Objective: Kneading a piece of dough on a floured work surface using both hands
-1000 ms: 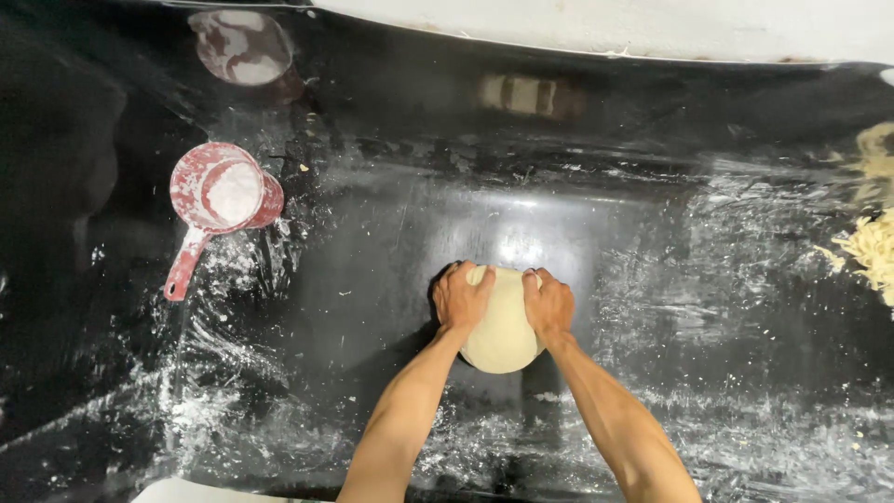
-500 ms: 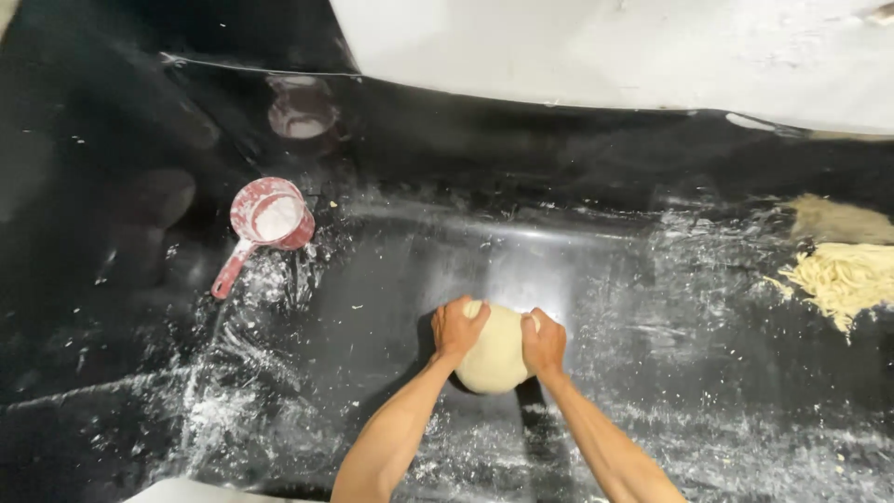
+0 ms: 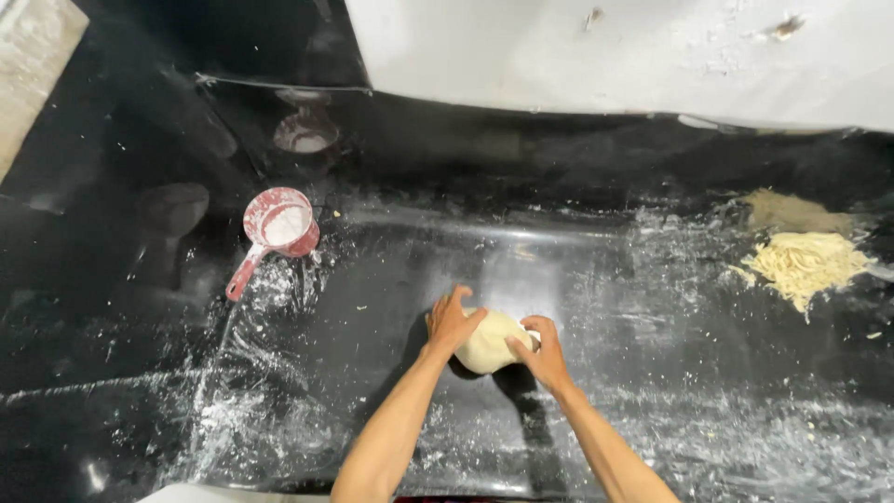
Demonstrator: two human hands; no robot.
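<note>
A pale ball of dough (image 3: 492, 339) lies on the black, flour-dusted worktop (image 3: 652, 391). My left hand (image 3: 450, 322) presses on its left side with the fingers spread over the top. My right hand (image 3: 542, 350) cups the dough's right side, fingers curled around its edge. Both forearms reach in from the bottom of the view. The underside of the dough is hidden.
A red long-handled scoop (image 3: 273, 228) holding white flour rests at the left. A heap of cut noodle strands (image 3: 805, 264) lies at the far right. Behind the shiny black backsplash rises a white wall (image 3: 605, 56). Loose flour streaks the front left.
The view has tilted up, showing more wall. The dough has been turned and drawn nearer; my left hand now spreads across its top and my right hand has slipped to its right edge.
</note>
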